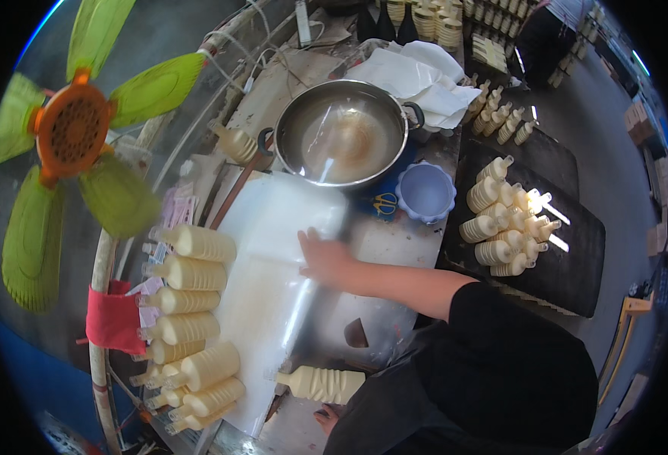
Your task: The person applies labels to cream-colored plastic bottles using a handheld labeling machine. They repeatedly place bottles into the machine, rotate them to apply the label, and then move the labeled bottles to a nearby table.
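My right hand (325, 260) reaches across a sheet of glossy white film (262, 292), fingers spread and palm down, slightly blurred. It appears to lie on the film and holds nothing. Low in the view, my left hand (328, 418) shows only in part beside the dark apron, close to a ribbed cream bottle (322, 384). Whether it touches this bottle cannot be made out. The bottle lies on its side across the film's near edge. Along the film's left side, several more cream bottles (190, 330) lie in a row, necks pointing left.
Beyond the film stands a wide metal pan (341, 136) of liquid. Beside it are a scalloped blue bowl (425, 192), yellow-handled scissors (384, 205) and crumpled white sheets (417, 76). More bottles (504, 216) stand on a dark platform. A green-bladed fan (75, 127) is at left.
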Tool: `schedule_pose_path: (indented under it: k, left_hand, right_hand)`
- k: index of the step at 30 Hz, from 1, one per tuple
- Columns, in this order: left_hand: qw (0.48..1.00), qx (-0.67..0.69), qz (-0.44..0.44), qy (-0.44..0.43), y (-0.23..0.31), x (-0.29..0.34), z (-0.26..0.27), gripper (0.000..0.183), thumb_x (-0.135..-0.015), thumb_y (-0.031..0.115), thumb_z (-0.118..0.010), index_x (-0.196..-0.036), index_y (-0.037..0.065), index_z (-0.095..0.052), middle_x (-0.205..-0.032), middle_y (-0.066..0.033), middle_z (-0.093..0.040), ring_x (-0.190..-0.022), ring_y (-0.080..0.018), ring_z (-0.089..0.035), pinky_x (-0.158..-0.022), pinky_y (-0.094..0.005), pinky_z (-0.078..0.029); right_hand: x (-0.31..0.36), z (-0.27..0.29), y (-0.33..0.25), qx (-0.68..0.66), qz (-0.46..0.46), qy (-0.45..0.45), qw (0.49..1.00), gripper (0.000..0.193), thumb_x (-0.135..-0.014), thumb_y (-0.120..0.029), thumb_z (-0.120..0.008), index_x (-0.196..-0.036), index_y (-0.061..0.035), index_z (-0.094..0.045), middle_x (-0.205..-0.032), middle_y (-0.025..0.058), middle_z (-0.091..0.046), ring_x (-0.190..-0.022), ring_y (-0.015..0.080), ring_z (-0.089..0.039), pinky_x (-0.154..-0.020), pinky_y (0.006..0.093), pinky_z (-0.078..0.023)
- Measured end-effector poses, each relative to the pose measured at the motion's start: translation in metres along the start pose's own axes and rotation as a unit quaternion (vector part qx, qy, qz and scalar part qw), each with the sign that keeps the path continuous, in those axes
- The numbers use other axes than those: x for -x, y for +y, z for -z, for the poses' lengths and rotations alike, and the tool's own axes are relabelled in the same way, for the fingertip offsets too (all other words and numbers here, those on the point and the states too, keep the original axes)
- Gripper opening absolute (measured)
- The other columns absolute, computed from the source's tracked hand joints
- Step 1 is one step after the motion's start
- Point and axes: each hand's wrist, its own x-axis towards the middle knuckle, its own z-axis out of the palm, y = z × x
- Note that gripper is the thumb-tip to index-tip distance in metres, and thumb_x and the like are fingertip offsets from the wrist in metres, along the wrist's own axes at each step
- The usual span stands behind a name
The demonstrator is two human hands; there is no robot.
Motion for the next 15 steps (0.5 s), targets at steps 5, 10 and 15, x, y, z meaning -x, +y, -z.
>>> schedule_pose_path:
  k: [5,10,15]
  left_hand:
    - [0.968,-0.131,-0.046,0.208,0.008,-0.012,-0.013,0.059,-0.096,0.038,-0.062,-0.148,0.016,-0.044,-0.130,-0.0362,-0.055,-0.118,-0.0485,-0.059,-0.091,-0.0497,-0.055]
    - [0.983,-0.155,-0.024,0.100,0.006,0.002,-0.015,0.073,-0.094,0.050,-0.062,-0.149,0.007,-0.041,-0.135,-0.0325,-0.054,-0.120,-0.0465,-0.058,-0.092,-0.0469,-0.055]
    - [0.996,-0.003,0.086,-0.032,0.011,-0.005,-0.001,0.076,-0.093,0.052,-0.062,-0.150,0.007,-0.039,-0.139,-0.0338,-0.049,-0.125,-0.0476,-0.054,-0.095,-0.0463,-0.053]
  right_hand:
    - [-0.035,0.019,0.018,0.127,0.122,-0.065,0.982,0.054,-0.087,-0.007,-0.060,-0.136,0.0101,-0.049,-0.089,0.0193,-0.070,-0.073,0.0310,-0.071,-0.054,0.0422,-0.054]
    - [-0.056,0.174,0.048,-0.197,-0.053,0.132,0.970,0.035,-0.095,-0.011,-0.050,-0.124,-0.0150,-0.068,-0.095,0.0210,-0.070,-0.081,0.0290,-0.068,-0.077,0.0408,-0.054]
    - [-0.085,0.283,0.157,-0.500,-0.123,0.322,0.794,0.043,-0.095,-0.009,-0.054,-0.137,-0.0032,-0.057,-0.085,0.0028,-0.064,-0.051,0.0067,-0.046,-0.043,0.0229,-0.036]
